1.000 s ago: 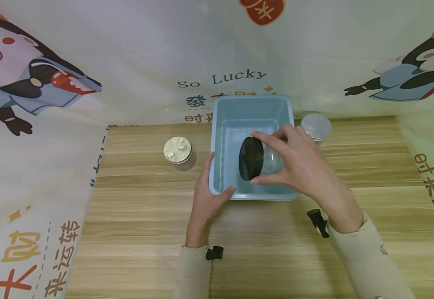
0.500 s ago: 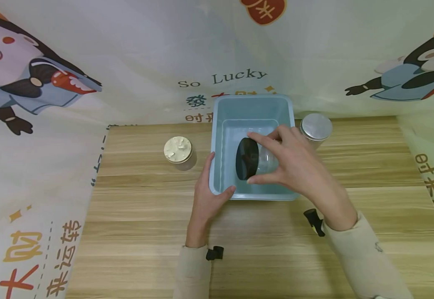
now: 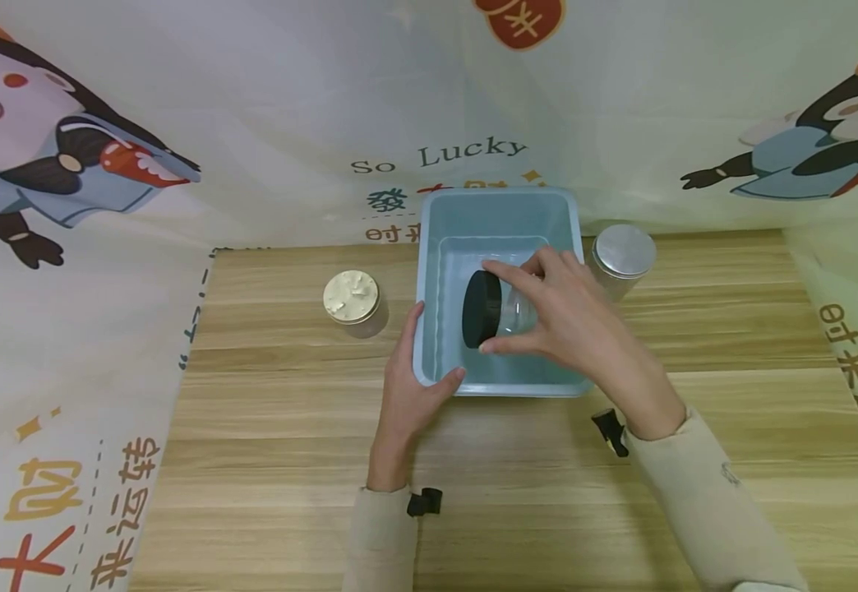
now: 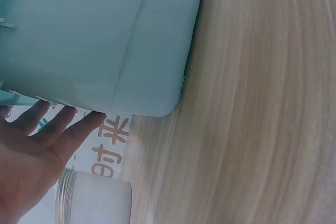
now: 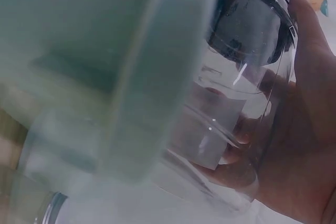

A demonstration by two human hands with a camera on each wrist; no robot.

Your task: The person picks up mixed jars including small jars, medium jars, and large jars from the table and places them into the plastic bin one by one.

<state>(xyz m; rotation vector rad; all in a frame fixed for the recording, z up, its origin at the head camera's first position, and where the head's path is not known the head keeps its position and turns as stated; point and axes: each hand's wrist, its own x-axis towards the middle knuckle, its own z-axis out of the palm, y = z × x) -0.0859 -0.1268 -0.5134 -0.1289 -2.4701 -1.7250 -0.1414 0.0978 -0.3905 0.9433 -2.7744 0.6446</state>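
Observation:
Over the light blue plastic basin (image 3: 503, 388), my right hand (image 3: 569, 304) grips a clear jar (image 5: 236, 103). The jar is tipped on its side, its black lid (image 3: 482, 309) facing left between thumb and forefinger in the head view. Much of the clear body is hidden behind the hand there. At the basin's front left corner, my left hand (image 3: 412, 395) rests with the thumb over the front rim and forefinger along the left side. In the left wrist view, straight fingers (image 4: 81, 129) touch the basin's outer wall.
A jar with a cream-gold lid (image 3: 352, 296) stands left of the basin on the wooden table (image 3: 281, 460). A silver-lidded jar (image 3: 625, 251) is close by the basin's right side. A printed cloth (image 3: 288, 123) hangs behind and at both sides.
My right hand has shifted slightly left over the basin with the jar, and the black lid's angle has changed a little. My left hand and the basin have stayed in place.

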